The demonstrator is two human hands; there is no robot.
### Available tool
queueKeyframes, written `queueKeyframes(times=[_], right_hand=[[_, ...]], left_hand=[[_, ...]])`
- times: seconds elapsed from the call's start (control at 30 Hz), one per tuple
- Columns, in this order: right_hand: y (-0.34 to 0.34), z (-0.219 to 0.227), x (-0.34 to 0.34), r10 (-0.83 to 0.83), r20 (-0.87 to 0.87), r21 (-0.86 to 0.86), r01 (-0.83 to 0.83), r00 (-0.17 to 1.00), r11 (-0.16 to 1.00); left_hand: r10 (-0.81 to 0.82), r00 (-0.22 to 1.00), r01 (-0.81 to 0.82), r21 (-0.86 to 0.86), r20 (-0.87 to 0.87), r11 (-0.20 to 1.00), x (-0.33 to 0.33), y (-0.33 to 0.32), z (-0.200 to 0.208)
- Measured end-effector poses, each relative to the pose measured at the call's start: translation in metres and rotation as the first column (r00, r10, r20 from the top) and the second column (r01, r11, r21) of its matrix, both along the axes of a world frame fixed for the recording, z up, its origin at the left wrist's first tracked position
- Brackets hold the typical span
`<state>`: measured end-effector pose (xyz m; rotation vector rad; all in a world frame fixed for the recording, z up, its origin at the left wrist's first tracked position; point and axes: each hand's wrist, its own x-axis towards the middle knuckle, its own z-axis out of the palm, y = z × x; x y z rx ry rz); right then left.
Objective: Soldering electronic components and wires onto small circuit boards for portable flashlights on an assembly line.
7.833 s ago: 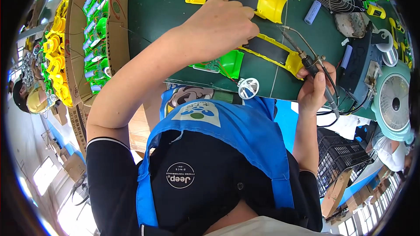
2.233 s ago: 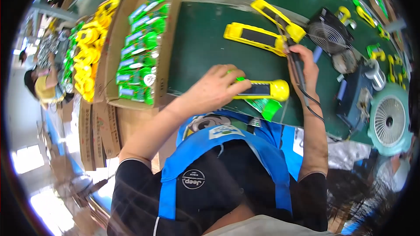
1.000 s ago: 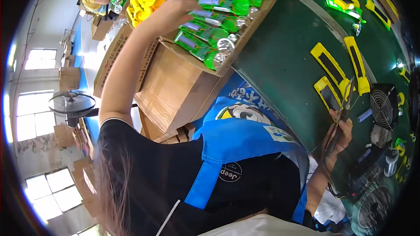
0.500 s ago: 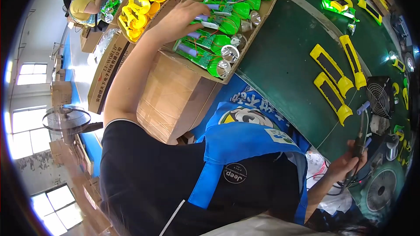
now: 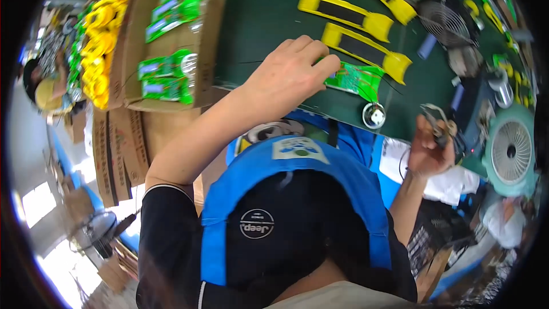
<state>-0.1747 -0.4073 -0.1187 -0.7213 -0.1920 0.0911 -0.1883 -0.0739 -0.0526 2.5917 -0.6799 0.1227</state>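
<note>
My left hand (image 5: 294, 71) is closed on one end of a green lamp circuit board assembly (image 5: 357, 79), over the near part of the green table. Thin wires run from the board to a round silvery lamp reflector (image 5: 374, 115) at its near right end. The fingers hide the assembly's left end. My right hand (image 5: 430, 147), palm up at the table's front edge, is closed around a soldering iron (image 5: 439, 129), partly blurred. Just beyond the assembly lie yellow lamp housings (image 5: 366, 50) with dark panels.
An open cardboard box (image 5: 203, 74) at the left holds several green lamp assemblies (image 5: 166, 71). Beside it is a box of yellow plastic parts (image 5: 103, 40). To the right stand a black fan (image 5: 449, 17) and a pale green fan (image 5: 510, 147). A co-worker (image 5: 48, 91) sits far left.
My left hand has left the cardboard box and moved right over the table with one lamp assembly. My right hand has turned palm up with the soldering iron. The whole view has shifted.
</note>
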Motion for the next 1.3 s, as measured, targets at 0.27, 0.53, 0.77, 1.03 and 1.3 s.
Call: queueKeyframes(times=[0.27,0.53,0.77,1.03,1.3], right_hand=[[0.017,-0.012,-0.022,-0.242,0.052,-0.481,0.236,0.969,0.844],[0.033,-0.002,-0.014,-0.221,0.060,-0.652,0.206,0.973,0.730],[0.027,-0.003,-0.013,-0.105,0.190,-0.746,0.213,0.976,0.630],[0.023,-0.009,-0.017,-0.128,0.213,-0.676,0.241,0.969,0.696],[0.057,0.002,0.001,-0.235,0.145,-0.582,0.275,0.961,0.765]], left_hand=[[0.083,0.994,-0.054,-0.318,0.077,0.947,0.024,-0.039,-0.043],[0.156,0.912,-0.362,-0.568,-0.378,0.739,0.032,-0.058,-0.039],[-0.034,0.996,0.054,-0.275,0.077,0.960,0.033,-0.049,-0.040],[-0.125,0.992,0.129,-0.345,0.032,0.930,0.031,-0.042,-0.043],[0.146,0.977,-0.089,-0.325,0.153,0.942,0.011,-0.059,-0.055]])
